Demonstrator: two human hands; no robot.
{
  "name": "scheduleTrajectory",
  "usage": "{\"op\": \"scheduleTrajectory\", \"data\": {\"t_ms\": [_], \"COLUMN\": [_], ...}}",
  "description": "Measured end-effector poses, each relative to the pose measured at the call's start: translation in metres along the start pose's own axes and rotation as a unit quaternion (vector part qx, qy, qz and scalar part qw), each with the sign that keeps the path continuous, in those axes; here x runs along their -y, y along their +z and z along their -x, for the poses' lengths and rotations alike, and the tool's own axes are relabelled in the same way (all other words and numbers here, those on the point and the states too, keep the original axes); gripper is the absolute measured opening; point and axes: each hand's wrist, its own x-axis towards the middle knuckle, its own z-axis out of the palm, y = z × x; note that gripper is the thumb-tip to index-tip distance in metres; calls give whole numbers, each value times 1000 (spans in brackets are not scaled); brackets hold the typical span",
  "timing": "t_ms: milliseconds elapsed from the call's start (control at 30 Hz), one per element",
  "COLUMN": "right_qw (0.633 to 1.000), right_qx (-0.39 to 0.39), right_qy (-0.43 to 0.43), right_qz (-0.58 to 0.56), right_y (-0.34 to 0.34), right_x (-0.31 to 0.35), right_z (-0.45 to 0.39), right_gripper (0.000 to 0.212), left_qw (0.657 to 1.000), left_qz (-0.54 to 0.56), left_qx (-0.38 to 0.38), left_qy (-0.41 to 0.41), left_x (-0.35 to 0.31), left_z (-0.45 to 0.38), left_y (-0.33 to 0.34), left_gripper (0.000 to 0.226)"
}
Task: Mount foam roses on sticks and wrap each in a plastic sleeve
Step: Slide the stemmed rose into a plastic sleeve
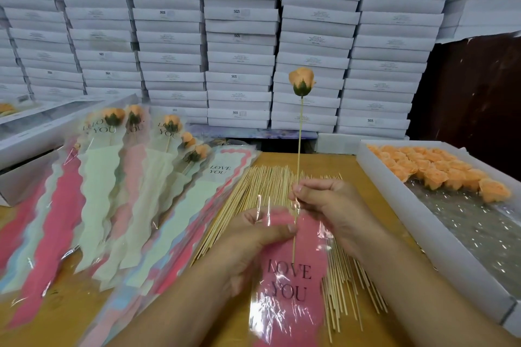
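An orange foam rose [301, 80] with a green base stands upright on a thin wooden stick [298, 149]. My right hand [327, 205] pinches the stick low down. The stick's lower end is inside the open top of a pink plastic sleeve [290, 284] printed "LOVE YOU". My left hand [253, 242] grips the sleeve's mouth, thumb on top. Under both hands lies a spread of loose wooden sticks [253, 191] on the brown table.
Several wrapped roses in green and pink sleeves [121, 166] lie fanned out at the left. A white tray [394, 194] at the right holds several orange rose heads [439, 169] on bubble wrap. Stacked white boxes [239, 36] fill the back.
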Motion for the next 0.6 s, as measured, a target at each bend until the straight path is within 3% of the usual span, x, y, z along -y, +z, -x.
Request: {"op": "scheduleTrajectory", "data": {"t_ms": [200, 467, 600], "right_qw": [1000, 1000, 998], "right_qx": [-6, 10, -32], "right_qy": [10, 1, -43], "right_qz": [-28, -9, -21], "right_y": [9, 10, 5], "right_x": [-3, 10, 32], "right_z": [6, 5, -8], "right_gripper": [10, 4, 5], "left_qw": [999, 1000, 1000], "left_qz": [1, 6, 18], "left_qx": [31, 15, 22], "left_qy": [28, 17, -6], "left_x": [0, 0, 3], "left_z": [-2, 2, 6], "left_y": [-1, 0, 2], "left_gripper": [39, 56, 66]}}
